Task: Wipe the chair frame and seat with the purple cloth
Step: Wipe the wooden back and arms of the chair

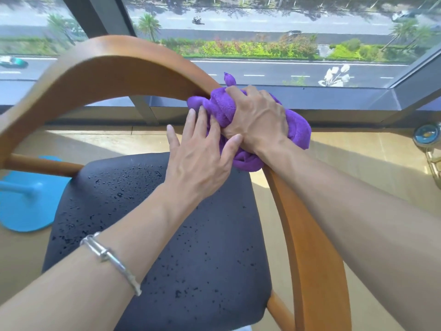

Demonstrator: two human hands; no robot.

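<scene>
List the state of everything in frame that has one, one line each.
chair frame, upright, cloth against its right curve
purple cloth, bunched up, pressed on the frame
right-hand grip, curled round the cloth
left-hand grip, fingers straight, resting on the cloth
seat, dotted with droplets, looks not yet wiped
</scene>
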